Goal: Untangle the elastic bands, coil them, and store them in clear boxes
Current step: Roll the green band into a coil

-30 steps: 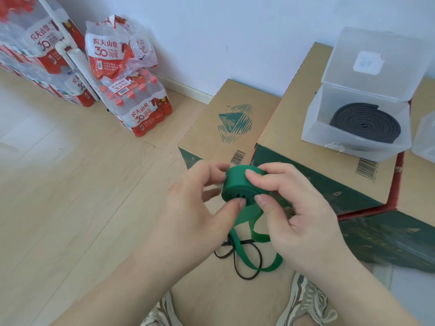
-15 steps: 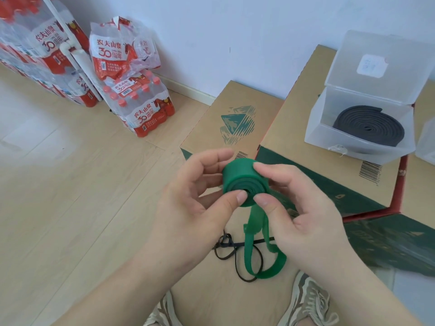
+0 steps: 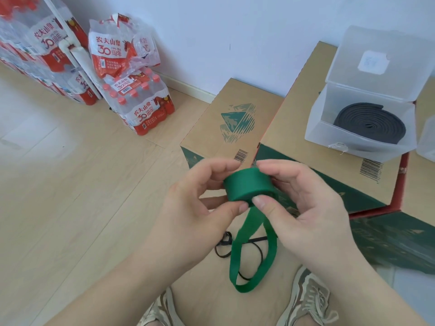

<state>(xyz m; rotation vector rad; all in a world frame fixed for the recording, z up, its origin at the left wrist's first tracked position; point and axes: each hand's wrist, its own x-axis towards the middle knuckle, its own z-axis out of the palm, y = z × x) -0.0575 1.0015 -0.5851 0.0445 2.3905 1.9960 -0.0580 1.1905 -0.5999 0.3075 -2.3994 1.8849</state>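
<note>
A green elastic band (image 3: 247, 187) is partly wound into a coil at the centre of the view, and its loose loop hangs down toward the floor. My left hand (image 3: 195, 208) pinches the coil from the left with thumb and fingers. From the right, my right hand (image 3: 303, 203) grips it, thumb on the near face. A thin black elastic band (image 3: 226, 250) lies tangled on the floor below. A clear box (image 3: 348, 140) with its lid up stands on a cardboard box and holds a coiled black band (image 3: 369, 125).
Two cardboard boxes (image 3: 219, 128) (image 3: 306, 142) stand against the white wall ahead. Shrink-wrapped packs of bottled water (image 3: 138, 102) are stacked at the left. Part of a second clear box (image 3: 427, 137) shows at the right edge. My shoes (image 3: 308, 297) rest on the wooden floor.
The coil has turned in my hands, so its flat outer side now faces up instead of its spiral end. The hanging loop has swung slightly.
</note>
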